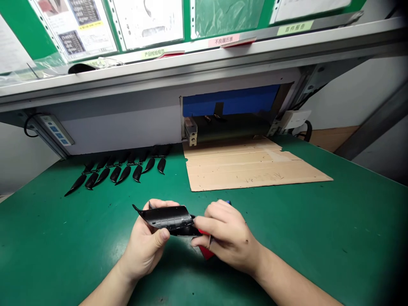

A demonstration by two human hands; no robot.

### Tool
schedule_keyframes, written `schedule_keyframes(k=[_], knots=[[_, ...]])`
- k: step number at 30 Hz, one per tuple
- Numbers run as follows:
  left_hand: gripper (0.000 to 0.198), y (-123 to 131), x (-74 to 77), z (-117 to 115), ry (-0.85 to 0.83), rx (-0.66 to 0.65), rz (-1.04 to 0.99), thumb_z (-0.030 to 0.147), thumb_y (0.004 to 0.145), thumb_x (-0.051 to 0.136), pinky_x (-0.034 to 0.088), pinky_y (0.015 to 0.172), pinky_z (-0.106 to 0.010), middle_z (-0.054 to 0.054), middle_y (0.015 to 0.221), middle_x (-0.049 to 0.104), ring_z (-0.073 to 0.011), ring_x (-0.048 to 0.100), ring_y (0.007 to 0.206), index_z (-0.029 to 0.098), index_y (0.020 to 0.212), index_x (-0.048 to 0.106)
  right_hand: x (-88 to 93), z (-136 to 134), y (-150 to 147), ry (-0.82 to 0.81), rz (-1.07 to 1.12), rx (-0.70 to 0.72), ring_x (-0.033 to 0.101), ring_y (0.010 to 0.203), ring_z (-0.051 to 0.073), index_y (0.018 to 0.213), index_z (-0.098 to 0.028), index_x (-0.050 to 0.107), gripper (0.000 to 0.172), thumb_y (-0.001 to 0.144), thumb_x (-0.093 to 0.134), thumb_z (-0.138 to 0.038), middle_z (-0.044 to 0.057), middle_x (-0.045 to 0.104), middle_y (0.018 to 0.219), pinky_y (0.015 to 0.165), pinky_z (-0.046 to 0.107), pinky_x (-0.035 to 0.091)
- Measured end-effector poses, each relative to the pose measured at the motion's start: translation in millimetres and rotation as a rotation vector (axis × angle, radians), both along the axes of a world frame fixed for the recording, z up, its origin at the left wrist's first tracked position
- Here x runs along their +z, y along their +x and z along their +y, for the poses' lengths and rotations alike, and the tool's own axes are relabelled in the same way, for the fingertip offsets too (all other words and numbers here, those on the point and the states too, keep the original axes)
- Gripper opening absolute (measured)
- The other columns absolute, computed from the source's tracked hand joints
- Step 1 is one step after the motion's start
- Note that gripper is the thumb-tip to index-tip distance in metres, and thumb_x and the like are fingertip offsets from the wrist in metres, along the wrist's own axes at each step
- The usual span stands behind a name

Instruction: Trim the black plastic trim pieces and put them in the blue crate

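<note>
My left hand [145, 240] is closed round a black curved plastic part [168, 217] with a pointed, hooked left end. Its thumb presses the near edge while the fingers wrap behind. My right hand [229, 236] is closed at the part's right end, its fingertips touching that end. Within the right hand is a red-handled tool [207, 253], mostly hidden by the fingers, so its kind does not show. A small blue bit peeks out above the knuckles. Both hands are raised over the green table [302, 246].
Several similar black parts [124, 172] lie in a row at the back left. A cardboard sheet [242, 168] lies before an opening with a dark belt [236, 129]. A power strip [57, 129] is fixed at left, and a metal shelf edge [191, 66] crosses above.
</note>
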State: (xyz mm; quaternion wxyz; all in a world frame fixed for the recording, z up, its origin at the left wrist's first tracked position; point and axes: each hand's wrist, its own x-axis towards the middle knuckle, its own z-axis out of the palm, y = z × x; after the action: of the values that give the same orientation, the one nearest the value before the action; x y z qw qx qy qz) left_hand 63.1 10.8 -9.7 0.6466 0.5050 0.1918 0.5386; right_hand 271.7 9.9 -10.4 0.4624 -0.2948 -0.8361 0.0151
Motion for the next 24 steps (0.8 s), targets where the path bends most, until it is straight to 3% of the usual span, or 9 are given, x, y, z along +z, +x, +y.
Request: schedule_keyframes(k=[2, 5, 7, 11, 15, 17, 20, 22, 24], knots=[[0.035, 1.3, -0.4, 0.5, -0.045, 0.004, -0.021, 0.025, 0.081, 0.073, 0.046, 0.096, -0.034, -0.006, 0.115, 0.057, -0.0236, 0.055, 0.112, 0.025, 0.110, 0.054, 2.1, -0.3, 2.1, 0.012, -0.033, 0.010, 0.037, 0.057, 0.014, 0.079, -0.017, 0.065, 0.042, 0.102, 0.044, -0.047, -0.001, 0.044, 0.060, 0.057, 0.029, 0.024], [0.038, 2.2, -3.4, 3.0, -0.113, 0.028, -0.068, 0.024, 0.080, 0.074, 0.045, 0.098, -0.035, -0.006, 0.119, 0.057, -0.0237, 0.054, 0.115, 0.024, 0.112, 0.054, 3.3, 1.3, 4.7, -0.008, 0.058, -0.036, 0.035, 0.054, 0.013, 0.059, -0.017, 0.052, 0.052, 0.099, 0.049, -0.051, -0.002, 0.041, 0.055, 0.056, 0.029, 0.024], [0.042, 3.0, -6.3, 5.2, -0.153, 0.041, -0.079, 0.023, 0.080, 0.074, 0.044, 0.098, -0.034, -0.007, 0.123, 0.056, -0.0234, 0.054, 0.116, 0.024, 0.116, 0.052, 2.4, 2.7, 5.9, -0.032, 0.110, -0.053, 0.039, 0.057, 0.013, 0.066, -0.017, 0.054, 0.047, 0.095, 0.054, -0.053, -0.001, 0.046, 0.061, 0.057, 0.028, 0.028], [0.043, 6.1, -10.5, 7.0, -0.227, 0.017, -0.097, 0.023, 0.082, 0.071, 0.044, 0.097, -0.035, -0.008, 0.125, 0.057, -0.0231, 0.056, 0.114, 0.025, 0.121, 0.051, -1.9, 3.7, 5.8, -0.089, 0.048, -0.024, 0.047, 0.069, 0.017, 0.106, -0.020, 0.059, 0.029, 0.094, 0.060, -0.046, 0.004, 0.053, 0.083, 0.063, 0.029, 0.038], [0.040, 9.5, -11.2, 3.2, -0.271, -0.043, -0.120, 0.024, 0.084, 0.070, 0.043, 0.100, -0.039, -0.009, 0.121, 0.059, -0.0250, 0.056, 0.115, 0.022, 0.119, 0.053, -4.6, 2.5, 3.2, -0.143, 0.060, -0.019, 0.053, 0.082, 0.019, 0.129, -0.024, 0.049, 0.037, 0.095, 0.059, -0.037, 0.007, 0.055, 0.100, 0.071, 0.031, 0.046], [0.040, 10.7, -12.0, 1.2, -0.291, -0.108, -0.114, 0.021, 0.081, 0.072, 0.042, 0.101, -0.041, -0.010, 0.118, 0.060, -0.0263, 0.056, 0.115, 0.021, 0.116, 0.055, -4.8, 2.5, 2.2, -0.184, 0.023, 0.003, 0.053, 0.083, 0.019, 0.128, -0.024, 0.051, 0.035, 0.096, 0.056, -0.038, 0.007, 0.056, 0.100, 0.073, 0.031, 0.046], [0.045, 9.8, -11.6, 4.1, -0.321, -0.177, -0.117, 0.021, 0.078, 0.075, 0.040, 0.102, -0.040, -0.010, 0.119, 0.060, -0.0256, 0.056, 0.114, 0.021, 0.118, 0.055, -4.7, 4.7, 2.5, -0.250, -0.039, 0.055, 0.052, 0.073, 0.018, 0.109, -0.022, 0.062, 0.023, 0.098, 0.052, -0.040, 0.004, 0.057, 0.086, 0.065, 0.029, 0.043], [0.049, 5.4, -5.4, 11.5, -0.297, -0.118, -0.117, 0.029, 0.082, 0.071, 0.041, 0.100, -0.039, -0.011, 0.123, 0.058, -0.0254, 0.055, 0.115, 0.022, 0.126, 0.051, -4.0, 6.8, 3.8, -0.278, -0.025, 0.086, 0.052, 0.072, 0.018, 0.104, -0.022, 0.063, 0.022, 0.098, 0.052, -0.040, 0.004, 0.058, 0.083, 0.063, 0.028, 0.043], [0.047, -3.3, 8.0, 20.5, -0.159, 0.025, -0.013, 0.036, 0.086, 0.064, 0.041, 0.099, -0.040, -0.012, 0.123, 0.058, -0.0261, 0.055, 0.115, 0.022, 0.129, 0.051, -2.6, 8.0, 5.2, -0.302, -0.026, 0.102, 0.054, 0.073, 0.019, 0.104, -0.022, 0.062, 0.019, 0.098, 0.052, -0.038, 0.005, 0.059, 0.085, 0.064, 0.029, 0.045]])
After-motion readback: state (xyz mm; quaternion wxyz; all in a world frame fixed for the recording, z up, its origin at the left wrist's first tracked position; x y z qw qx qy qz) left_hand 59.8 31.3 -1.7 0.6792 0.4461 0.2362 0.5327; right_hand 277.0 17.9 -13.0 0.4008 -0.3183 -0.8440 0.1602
